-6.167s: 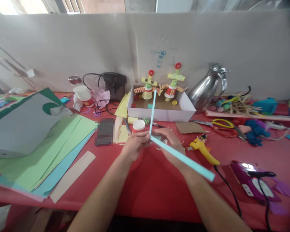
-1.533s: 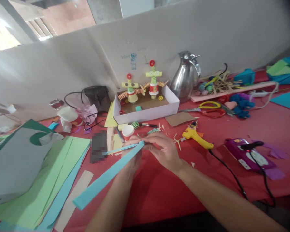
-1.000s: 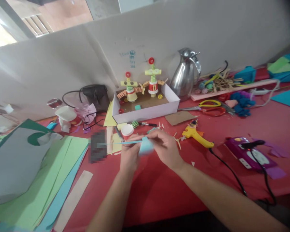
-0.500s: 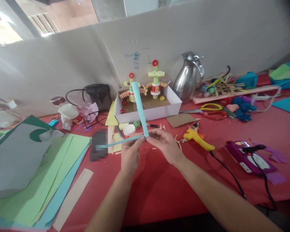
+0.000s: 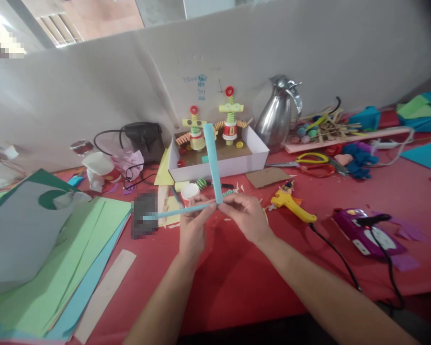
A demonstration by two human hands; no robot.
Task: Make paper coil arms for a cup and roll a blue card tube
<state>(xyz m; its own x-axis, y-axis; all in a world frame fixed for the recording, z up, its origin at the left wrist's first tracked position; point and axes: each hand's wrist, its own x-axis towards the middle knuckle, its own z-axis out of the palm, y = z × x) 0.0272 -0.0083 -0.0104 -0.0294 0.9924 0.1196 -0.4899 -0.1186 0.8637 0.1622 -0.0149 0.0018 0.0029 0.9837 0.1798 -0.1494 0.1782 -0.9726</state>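
Two light blue paper strips (image 5: pixel 213 160) meet at a corner between my hands above the red table (image 5: pixel 237 278). One strip stands upright toward the white box, the other (image 5: pixel 175 211) runs left, nearly level. My left hand (image 5: pixel 194 226) pinches the strips just left of the corner. My right hand (image 5: pixel 246 218) pinches the same corner from the right with thumb and fingertips.
A white box (image 5: pixel 222 165) with two paper figures stands behind my hands. A yellow glue gun (image 5: pixel 290 203) lies to the right, with its black cord and a purple device (image 5: pixel 368 235). Green and blue paper sheets (image 5: pixel 57 258) are stacked left. Scissors (image 5: pixel 309 160) and a steel jug (image 5: pixel 278 112) are at the back.
Since a second ago one strip has swung from a folded-down position to standing upright. My hands stay at the folded corner and have barely shifted.
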